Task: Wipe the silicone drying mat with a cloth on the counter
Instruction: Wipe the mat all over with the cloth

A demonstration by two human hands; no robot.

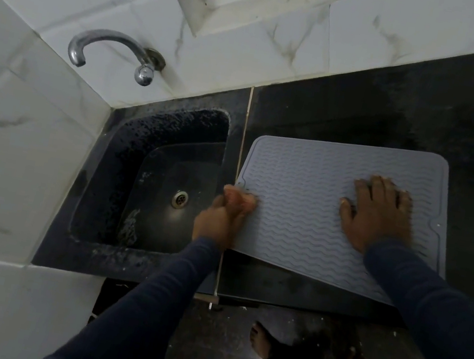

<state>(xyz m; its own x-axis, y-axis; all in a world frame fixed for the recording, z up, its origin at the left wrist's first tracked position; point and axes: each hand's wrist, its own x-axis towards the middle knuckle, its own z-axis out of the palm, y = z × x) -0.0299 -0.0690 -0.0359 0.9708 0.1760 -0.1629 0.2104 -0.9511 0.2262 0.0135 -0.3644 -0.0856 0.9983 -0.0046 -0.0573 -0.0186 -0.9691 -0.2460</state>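
Observation:
A grey silicone drying mat (309, 173) with wavy ridges lies on the black counter (430, 118), just right of the sink. My left hand (215, 223) is at the mat's left edge, closed around a small bunched peach-coloured cloth (241, 199) that touches the mat. My right hand (378, 213) lies flat on the right half of the mat, fingers spread and palm down, with nothing in it. Both arms wear dark blue sleeves.
A dark wet sink (137, 161) with a metal drain (180, 199) is set into the counter on the left. A chrome tap (106, 48) sticks out of the white tiled wall above it. The counter's front edge runs below the mat, with my bare feet (261, 338) on the dark floor.

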